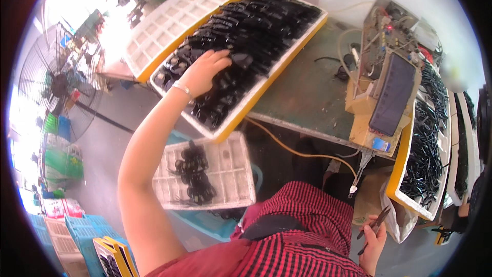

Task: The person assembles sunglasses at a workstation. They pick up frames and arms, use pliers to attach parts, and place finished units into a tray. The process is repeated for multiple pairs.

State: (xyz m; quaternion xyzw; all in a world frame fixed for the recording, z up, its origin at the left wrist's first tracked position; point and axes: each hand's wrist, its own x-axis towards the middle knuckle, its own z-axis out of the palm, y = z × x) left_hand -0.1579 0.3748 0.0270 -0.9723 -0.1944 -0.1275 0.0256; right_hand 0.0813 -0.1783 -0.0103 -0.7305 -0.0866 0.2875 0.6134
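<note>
My left hand (207, 72) reaches out over a white foam tray with a yellow edge (246, 106). Its fingers are stretched out, and their tips touch or lie just above the glossy black parts (256, 25) that fill the tray in rows. A rounded black piece (242, 60) lies right by the fingertips; I cannot tell whether they touch it. Low on the right, beside my lap, my right hand (373, 236) is closed around dark pliers (380, 219), jaws pointing up and away.
Another white foam tray (179, 10) sits behind the filled one. Below, a foam tray (236, 174) holding black coiled parts rests on a blue basket (205, 224). A machine (384, 72) stands on the green table (302, 87). Trays of black pieces (424, 154) line the right; a fan (60, 85) stands left.
</note>
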